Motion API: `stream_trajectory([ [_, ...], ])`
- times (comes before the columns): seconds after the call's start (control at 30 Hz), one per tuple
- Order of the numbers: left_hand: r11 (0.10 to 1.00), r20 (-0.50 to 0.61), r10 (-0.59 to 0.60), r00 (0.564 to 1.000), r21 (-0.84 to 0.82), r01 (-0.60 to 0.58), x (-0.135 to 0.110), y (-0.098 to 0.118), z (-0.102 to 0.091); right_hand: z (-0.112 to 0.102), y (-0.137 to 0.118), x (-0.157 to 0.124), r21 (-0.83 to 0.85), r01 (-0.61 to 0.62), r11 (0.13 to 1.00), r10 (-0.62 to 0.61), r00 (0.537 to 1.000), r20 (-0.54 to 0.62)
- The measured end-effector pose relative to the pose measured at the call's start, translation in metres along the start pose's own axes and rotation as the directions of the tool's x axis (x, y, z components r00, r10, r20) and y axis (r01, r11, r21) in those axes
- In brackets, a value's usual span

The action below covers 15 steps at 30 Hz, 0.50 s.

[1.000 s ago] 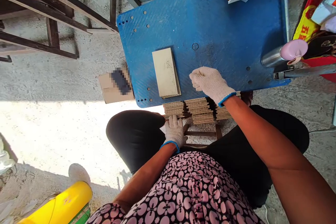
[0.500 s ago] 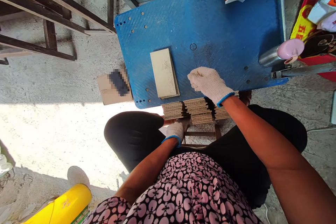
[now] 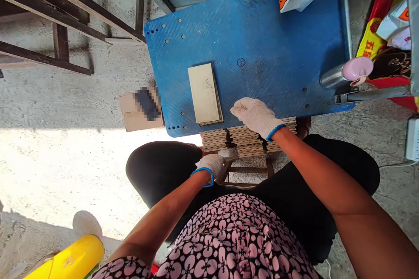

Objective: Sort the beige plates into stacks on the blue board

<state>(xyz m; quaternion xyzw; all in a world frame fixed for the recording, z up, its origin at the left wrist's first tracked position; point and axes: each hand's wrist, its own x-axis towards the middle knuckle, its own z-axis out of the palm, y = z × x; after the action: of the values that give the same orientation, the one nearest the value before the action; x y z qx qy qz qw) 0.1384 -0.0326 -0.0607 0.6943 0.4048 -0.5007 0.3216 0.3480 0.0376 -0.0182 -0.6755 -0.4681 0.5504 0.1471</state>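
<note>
As I judge it, the work stands between two handlings; a small pile of cream rectangular panels (image 3: 202, 91) lies flat on the blue tabletop (image 3: 209, 22), near its front edge, with neither hand on it; the next move, if it concerns that pile, calls for loosened fingers and a grip along the panels' edges. The right hand (image 3: 253, 115), gloved, is curled into a loose fist over the tabletop's front, to the right of the pile and apart from it; nothing shows in it. The left hand (image 3: 212, 165), also gloved, is lower, nearer the lap, just beside the stacked thin panels (image 3: 245, 137) below the table edge; its fingers are blurred and turned away, so I cannot tell whether they grasp anything.
</note>
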Motion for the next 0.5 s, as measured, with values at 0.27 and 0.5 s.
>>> stream_trajectory([
  [0.27, 0.983, -0.01, 0.168, 0.986, 0.071, -0.167, -0.046, -0.041, -0.066, 0.027, 0.006, -0.01, -0.233, 0.093, 0.968, -0.016, 0.95, 0.312],
  [0.5, 0.945, -0.052, 0.314, 0.948, -0.085, -0.317, -0.071, -0.064, -0.14, 0.046, 0.009, -0.019, -0.238, 0.338, 0.911, -0.156, 0.814, 0.559],
])
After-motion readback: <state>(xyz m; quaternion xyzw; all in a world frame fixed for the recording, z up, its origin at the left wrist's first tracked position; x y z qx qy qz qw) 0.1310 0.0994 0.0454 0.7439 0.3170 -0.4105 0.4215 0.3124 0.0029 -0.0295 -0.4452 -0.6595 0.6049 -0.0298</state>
